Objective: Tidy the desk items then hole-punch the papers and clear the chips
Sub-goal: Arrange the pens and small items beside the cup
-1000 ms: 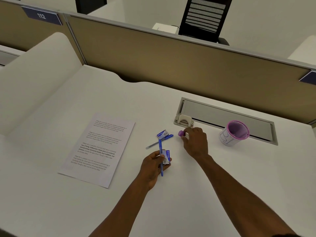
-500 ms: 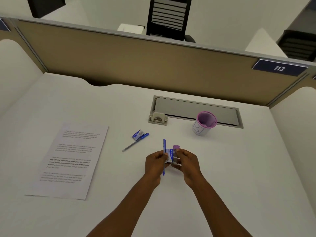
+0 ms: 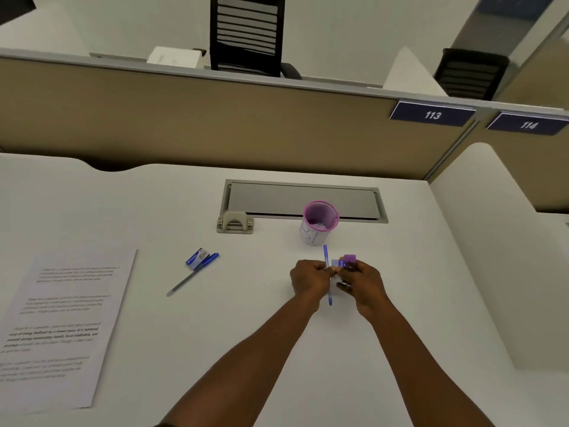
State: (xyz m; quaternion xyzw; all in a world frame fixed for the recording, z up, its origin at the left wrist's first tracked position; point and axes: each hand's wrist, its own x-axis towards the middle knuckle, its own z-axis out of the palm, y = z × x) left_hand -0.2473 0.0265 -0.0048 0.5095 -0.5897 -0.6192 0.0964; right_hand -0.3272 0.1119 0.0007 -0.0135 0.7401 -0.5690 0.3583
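My left hand (image 3: 309, 280) grips a blue pen (image 3: 327, 275) that stands upright through its fingers. My right hand (image 3: 360, 280) holds a small purple item (image 3: 349, 259); a small blue-and-white box (image 3: 336, 264) sits between the two hands, and I cannot tell which hand holds it. Both hands meet just in front of a pink-rimmed cup (image 3: 319, 223). A beige hole punch (image 3: 235, 222) stands to the cup's left. Another small blue box (image 3: 197, 258) and a second blue pen (image 3: 192, 274) lie left of the hands. Printed papers (image 3: 58, 325) rest at the far left.
The white desk (image 3: 184, 349) has a grey cable tray lid (image 3: 303, 200) behind the cup. A tan partition (image 3: 215, 124) with signs 113 and 114 closes the back. A white side panel (image 3: 480, 248) rises on the right. Black chairs stand beyond the partition.
My right hand picked up the purple item near the hole punch and brought it to my left hand. Both hands now sit closer to the cup; the view has swung right.
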